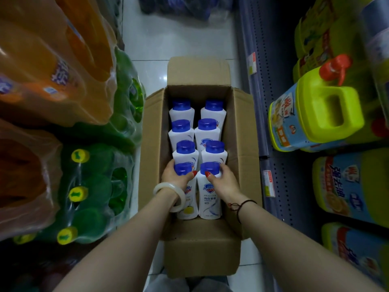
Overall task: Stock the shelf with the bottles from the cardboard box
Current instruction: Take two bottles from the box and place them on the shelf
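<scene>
Below, white tiled floor (151, 39), open cardboard box (242, 131) — hands, left (175, 175), right (224, 182), each gripping a bottle (210, 192).

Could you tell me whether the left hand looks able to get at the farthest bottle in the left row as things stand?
Probably yes: the cardboard box is open and nothing covers that farthest bottle, but the left hand already grips the nearest bottle.
</scene>
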`<state>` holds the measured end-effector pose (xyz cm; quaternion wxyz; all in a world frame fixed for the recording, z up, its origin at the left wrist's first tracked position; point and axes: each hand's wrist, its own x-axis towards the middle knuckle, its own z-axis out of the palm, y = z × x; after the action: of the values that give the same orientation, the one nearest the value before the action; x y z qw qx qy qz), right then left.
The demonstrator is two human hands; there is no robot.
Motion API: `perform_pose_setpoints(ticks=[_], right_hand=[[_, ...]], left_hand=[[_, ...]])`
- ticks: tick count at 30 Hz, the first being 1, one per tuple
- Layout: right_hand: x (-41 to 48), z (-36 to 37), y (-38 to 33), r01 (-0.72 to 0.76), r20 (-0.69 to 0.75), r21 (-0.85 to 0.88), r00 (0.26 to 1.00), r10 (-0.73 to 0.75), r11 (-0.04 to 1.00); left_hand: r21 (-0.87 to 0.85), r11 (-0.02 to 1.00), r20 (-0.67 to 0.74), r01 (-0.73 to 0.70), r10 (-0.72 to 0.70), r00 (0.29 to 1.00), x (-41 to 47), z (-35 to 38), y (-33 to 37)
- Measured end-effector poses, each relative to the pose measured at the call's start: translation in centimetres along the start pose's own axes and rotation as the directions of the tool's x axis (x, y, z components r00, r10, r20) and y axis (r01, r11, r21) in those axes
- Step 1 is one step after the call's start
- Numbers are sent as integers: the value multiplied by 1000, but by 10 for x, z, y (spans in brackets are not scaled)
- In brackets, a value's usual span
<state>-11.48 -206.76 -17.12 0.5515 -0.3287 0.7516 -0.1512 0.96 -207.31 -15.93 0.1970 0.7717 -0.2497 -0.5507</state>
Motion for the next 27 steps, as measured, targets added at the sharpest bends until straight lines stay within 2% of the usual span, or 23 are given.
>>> perform_pose_setpoints(ticks=[7,19,27], right_hand=[[-2,1,5,3,-48,22,999,-2,1000],[4,3,9,-2,-46,-14,999,1,1000],[2,3,12,9,-50,-1,999,-9,1000]], left_hand=[[95,995,-99,-9,18,995,7,5,-10],[197,976,77,-90,76,994,11,-7,-15],[214,975,70,-54,40,997,8,-8,-16]])
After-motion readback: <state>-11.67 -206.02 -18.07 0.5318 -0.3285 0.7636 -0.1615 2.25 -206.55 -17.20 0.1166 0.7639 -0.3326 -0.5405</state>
